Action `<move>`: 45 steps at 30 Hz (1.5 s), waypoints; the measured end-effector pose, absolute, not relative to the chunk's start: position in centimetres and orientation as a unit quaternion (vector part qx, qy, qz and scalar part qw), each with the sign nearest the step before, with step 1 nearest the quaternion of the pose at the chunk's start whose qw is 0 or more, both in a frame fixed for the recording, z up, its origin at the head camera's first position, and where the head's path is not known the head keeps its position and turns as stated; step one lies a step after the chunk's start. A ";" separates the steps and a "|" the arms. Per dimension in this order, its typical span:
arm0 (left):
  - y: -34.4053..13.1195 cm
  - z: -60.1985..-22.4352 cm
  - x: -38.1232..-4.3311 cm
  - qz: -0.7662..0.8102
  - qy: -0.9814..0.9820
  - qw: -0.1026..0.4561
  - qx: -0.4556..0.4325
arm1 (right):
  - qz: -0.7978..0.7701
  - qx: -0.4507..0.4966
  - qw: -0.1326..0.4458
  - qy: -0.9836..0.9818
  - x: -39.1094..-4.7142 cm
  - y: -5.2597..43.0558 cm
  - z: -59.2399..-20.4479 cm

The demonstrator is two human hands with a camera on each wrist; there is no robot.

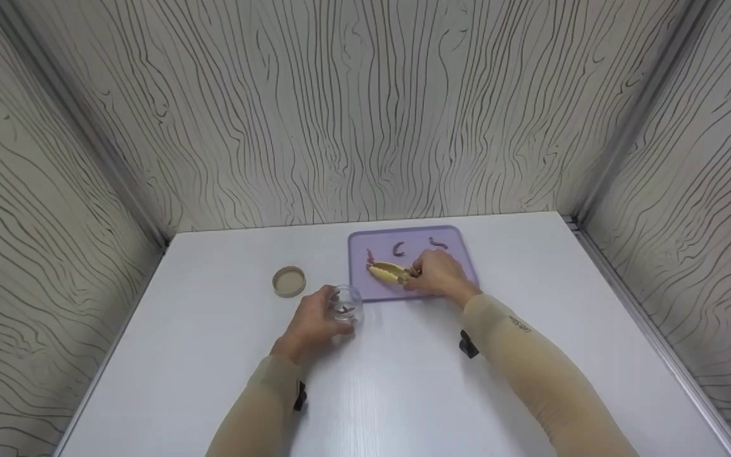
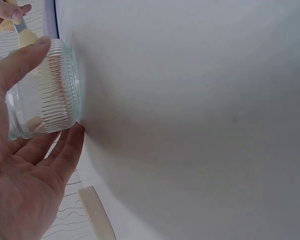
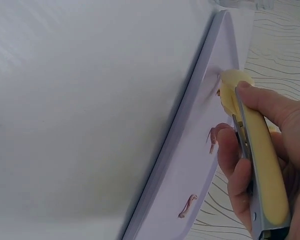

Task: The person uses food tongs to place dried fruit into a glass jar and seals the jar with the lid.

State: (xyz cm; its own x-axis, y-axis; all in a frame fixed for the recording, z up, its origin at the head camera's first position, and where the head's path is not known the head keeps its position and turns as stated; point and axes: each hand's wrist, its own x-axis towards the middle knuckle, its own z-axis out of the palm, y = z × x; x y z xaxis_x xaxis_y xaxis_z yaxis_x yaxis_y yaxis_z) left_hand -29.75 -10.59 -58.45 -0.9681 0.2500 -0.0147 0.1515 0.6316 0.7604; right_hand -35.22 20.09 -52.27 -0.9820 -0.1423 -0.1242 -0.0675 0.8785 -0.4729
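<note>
My left hand grips a clear glass jar, fingers round one side and thumb on the other. Ribbed glass shows low on the jar in the left wrist view, and a few reddish-brown worm-like pieces lie inside. With thumb and fingers, my right hand holds yellow and metal tongs over a purple tray. The tongs' yellow tips point left, right at a worm-like piece. Two more such pieces, one curved and one bent, lie farther back on the tray.
A round tan lid lies on the white table, left of the tray and beyond my left hand. Wood-grain patterned panels enclose the table at the back and both sides.
</note>
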 end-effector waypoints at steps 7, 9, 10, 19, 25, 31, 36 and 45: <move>-10.6 -58.7 -29.7 0.415 0.901 0.058 0.112 | -0.245 -0.053 0.080 0.965 -34.8 20.2 -51.7; -10.6 -58.7 -29.7 0.415 0.901 0.059 0.111 | -0.246 -0.061 0.077 0.964 -34.6 20.3 -51.5; -10.7 -58.7 -29.7 0.415 0.901 0.061 0.109 | -0.246 -0.066 0.076 0.964 -34.6 20.3 -51.4; -10.7 -58.5 -29.6 0.420 0.899 0.060 0.110 | -0.247 -0.082 0.066 0.963 -34.3 20.6 -50.8; -10.7 -58.6 -29.7 0.419 0.899 0.058 0.112 | -0.257 -0.080 0.065 0.961 -33.7 20.7 -50.1; -10.7 -58.6 -29.7 0.421 0.898 0.061 0.108 | -0.258 -0.088 0.063 0.960 -32.9 20.6 -49.3; -10.7 -58.5 -29.8 0.425 0.897 0.061 0.104 | -0.254 -0.091 0.062 0.961 -32.3 20.3 -48.6; -10.8 -58.6 -29.6 0.429 0.894 0.067 0.112 | -0.253 -0.145 0.036 0.956 -31.5 19.9 -48.0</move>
State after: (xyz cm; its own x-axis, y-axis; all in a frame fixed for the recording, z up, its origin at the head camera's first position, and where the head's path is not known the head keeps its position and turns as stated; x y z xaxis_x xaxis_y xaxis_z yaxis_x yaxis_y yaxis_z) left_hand -29.55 -10.79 -58.60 -0.9660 0.2575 -0.0240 0.1426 0.6075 0.7814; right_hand -31.49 19.95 -47.97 -0.9553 -0.2956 0.0036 -0.2588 0.8301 -0.4940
